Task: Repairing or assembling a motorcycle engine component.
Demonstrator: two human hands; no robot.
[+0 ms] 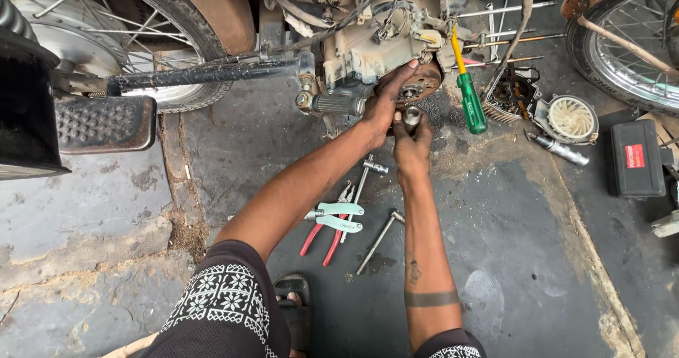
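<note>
My left hand (385, 102) rests flat against the round metal part (419, 83) on the side of the motorcycle engine (368, 54), fingers spread over it. Just below it, my right hand (414, 142) is closed around a small metal socket-like piece (411, 117), holding it up to the engine. A green-handled screwdriver (469, 100) with a yellow shaft leans against the engine to the right of my hands.
On the dark oily floor lie light-blue-handled pliers (338, 218), red-handled pliers (322, 239), and two T-shaped wrenches (378, 241). A white fan part (571, 117), a dark case (636, 158), wheels (629, 39) and a footrest (106, 123) surround the spot.
</note>
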